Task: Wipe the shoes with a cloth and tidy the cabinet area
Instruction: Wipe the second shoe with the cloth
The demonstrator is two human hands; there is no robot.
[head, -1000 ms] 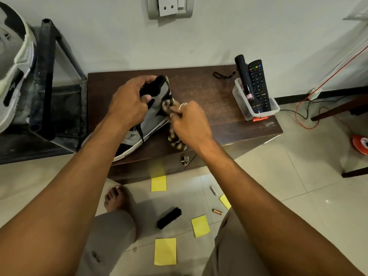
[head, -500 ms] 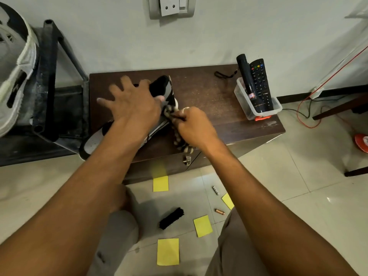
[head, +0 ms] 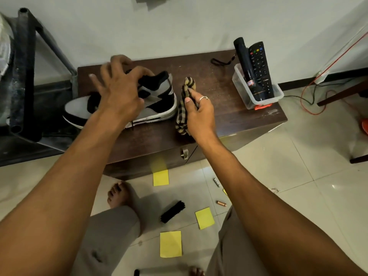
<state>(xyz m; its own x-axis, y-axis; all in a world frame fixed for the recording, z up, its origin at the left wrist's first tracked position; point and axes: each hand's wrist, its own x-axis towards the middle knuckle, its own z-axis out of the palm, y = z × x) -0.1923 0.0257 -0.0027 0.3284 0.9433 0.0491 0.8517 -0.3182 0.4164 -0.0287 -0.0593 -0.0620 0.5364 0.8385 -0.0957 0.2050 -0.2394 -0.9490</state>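
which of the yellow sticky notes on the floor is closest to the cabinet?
The sticky note lying right at the foot of the cabinet, beyond the black brush. The others lie farther out, toward the person.

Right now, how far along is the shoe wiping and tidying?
Done: cleanliness can't be confirmed; the shoe stands sole-down on the cabinet. In hand: left hand rests on it, right hand grips the striped cloth beside it. Left: sticky notes, brush and batteries lie on the floor.

Both forearms reach forward, the left hand point(head: 119, 90) spread with fingers loosely bent, the right hand point(head: 199, 113) pinching a cloth point(head: 181, 116).
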